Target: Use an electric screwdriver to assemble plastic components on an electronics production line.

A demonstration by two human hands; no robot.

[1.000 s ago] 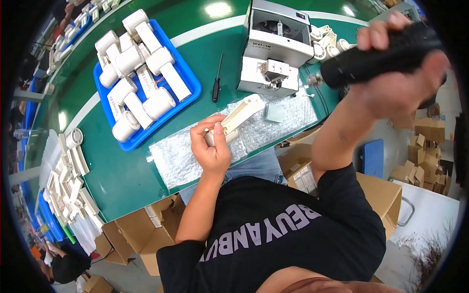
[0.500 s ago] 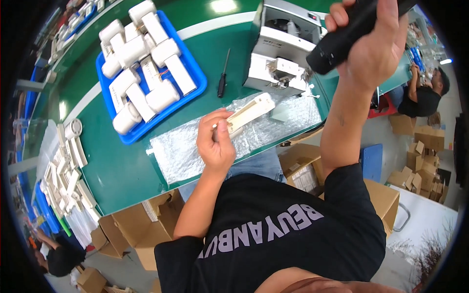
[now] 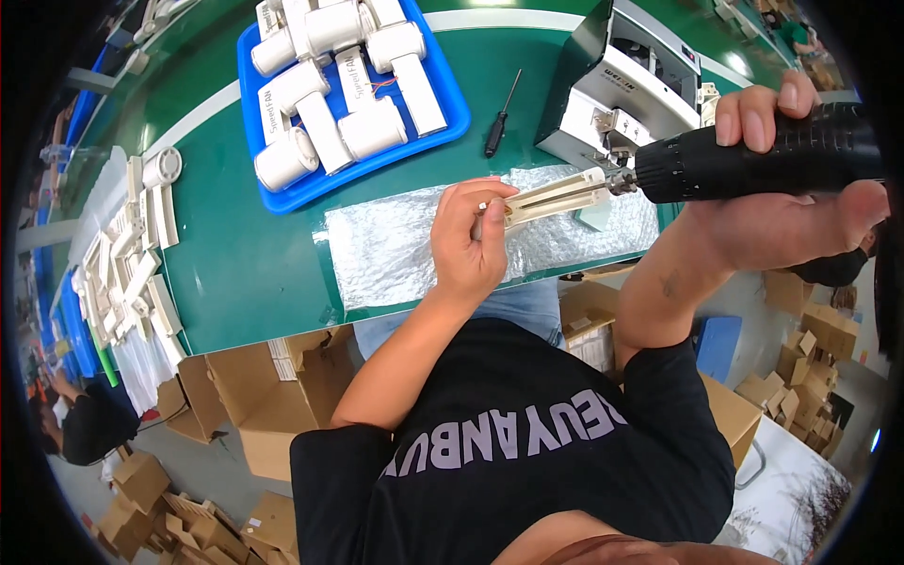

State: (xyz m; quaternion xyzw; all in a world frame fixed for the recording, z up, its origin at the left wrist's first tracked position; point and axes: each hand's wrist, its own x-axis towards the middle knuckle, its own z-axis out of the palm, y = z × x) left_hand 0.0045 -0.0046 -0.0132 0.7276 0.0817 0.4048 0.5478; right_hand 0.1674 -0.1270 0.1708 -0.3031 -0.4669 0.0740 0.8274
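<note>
My left hand (image 3: 468, 247) pinches one end of a long, cream plastic housing half (image 3: 557, 200), its hollow side up, above the silvery foil mat (image 3: 381, 259). A small light-coloured piece sticks out by my fingertips. My right hand (image 3: 767, 221) is wrapped round a black electric screwdriver (image 3: 689, 168), held nearly level. Its metal tip meets the far right end of the housing; whether a screw sits there is too small to make out. Behind the tip stands a silver-and-black machine (image 3: 589, 89), partly covered by the screwdriver.
A blue tray (image 3: 450, 99) of white handheld fan bodies (image 3: 315, 104) lies at the back left. A black hand screwdriver (image 3: 494, 137) rests on the green table (image 3: 240, 268). Cream plastic parts (image 3: 127, 273) pile up at the left edge. Cardboard boxes (image 3: 273, 405) stand below.
My right hand has brought the electric screwdriver down from the upper right, and its tip is now at the housing's end. The housing has turned flatter in my left hand. The view has shifted.
</note>
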